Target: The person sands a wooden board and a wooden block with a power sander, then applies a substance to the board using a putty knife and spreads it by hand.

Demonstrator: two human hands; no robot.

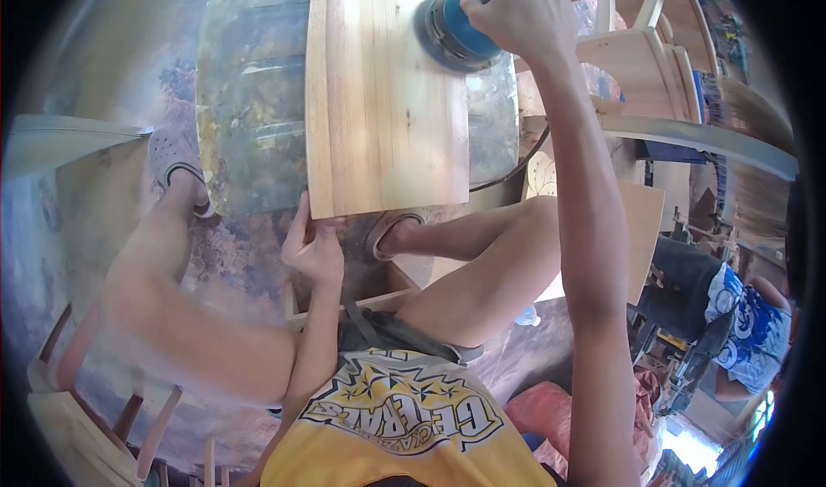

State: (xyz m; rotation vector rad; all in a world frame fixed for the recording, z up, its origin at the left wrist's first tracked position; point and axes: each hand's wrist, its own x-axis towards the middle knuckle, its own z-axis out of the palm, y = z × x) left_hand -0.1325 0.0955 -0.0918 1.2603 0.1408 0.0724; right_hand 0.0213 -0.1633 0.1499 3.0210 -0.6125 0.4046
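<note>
A pale wooden board (pixel 387 100) lies lengthwise on a paint-stained bench top (pixel 249 100) in front of me. My right hand (pixel 527 18) grips a blue power sander (pixel 465 29) from above, and its round base rests on the board's right edge near the far end. At the board's near left corner, my left hand (pixel 313 244) holds the edge, with the thumb up beside the corner and the fingers curled under the near end. A dark cord (pixel 516 169) runs beside the bench at the right.
Wooden furniture frames (pixel 641 57) stand at the upper right. Beside my knee leans a flat panel (pixel 632 229). Another person in a blue and white shirt (pixel 748 328) is at the far right. Curved wooden pieces (pixel 155 431) stand at the lower left.
</note>
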